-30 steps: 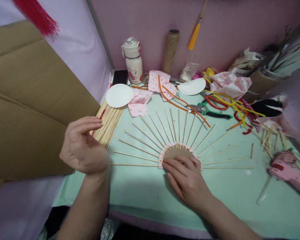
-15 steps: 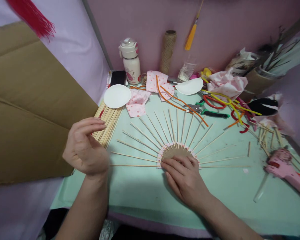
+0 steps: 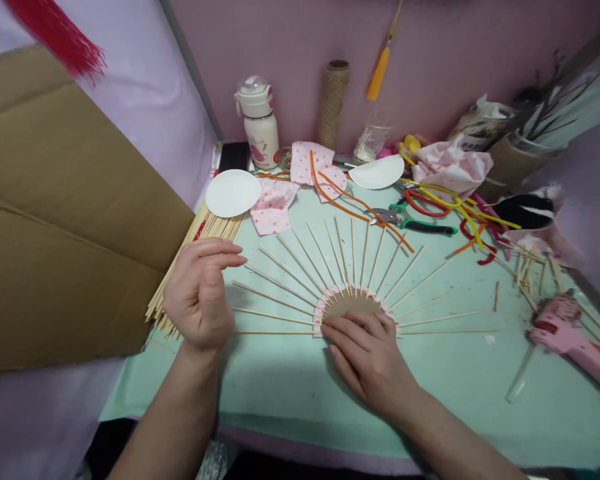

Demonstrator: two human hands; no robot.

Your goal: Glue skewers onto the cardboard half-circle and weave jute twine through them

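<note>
A cardboard half-circle (image 3: 356, 304) edged with pink dotted cloth lies on the table, and several thin wooden sticks (image 3: 289, 268) fan out from its curved edge. My right hand (image 3: 367, 353) rests flat on the half-circle's lower part, fingers stretched out and covering some of it. Raised above the table to the left is my left hand (image 3: 203, 290), its fingers bent but apart from the thumb, with nothing seen in it. Behind that hand lies a bundle of loose wooden sticks (image 3: 217, 227).
A cardboard sheet (image 3: 70, 220) leans at the left. Along the back stand a bottle (image 3: 260, 130) and a twine spool (image 3: 334, 103), near a white paper disc (image 3: 233, 193). Green-handled pliers (image 3: 425, 227) lie behind the fan; a pink glue gun (image 3: 573, 347) lies at the right.
My left hand has moved right, toward the fan's left sticks, uncovering more of the stick bundle. My right hand has stayed on the half-circle.
</note>
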